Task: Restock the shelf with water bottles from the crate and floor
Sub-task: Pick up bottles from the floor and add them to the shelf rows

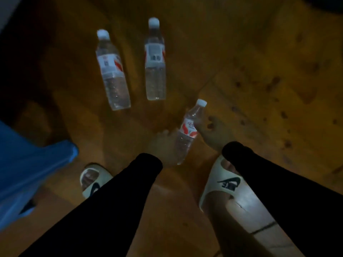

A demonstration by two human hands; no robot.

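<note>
Head view, dim light. Three water bottles on the wooden floor (259, 62). Two lie side by side further out: left bottle (112, 71) and middle bottle (155, 60), caps pointing away from me, not touching. The near bottle (187, 132) is tilted between my hands, cap up and away. My right hand (213, 132) is at its upper part, looks like gripping near the label, but it's too blurry to call the fingers. My left hand (163, 147) is against its lower body; can't tell if it's closed round it. Black sleeves, pale slides (228, 184) on my feet, blue crate (27, 164) at left. Shelf not visible. Step: picking a bottle off the floor. Next probably needs a firm lift, then a turn to the shelf.
</note>
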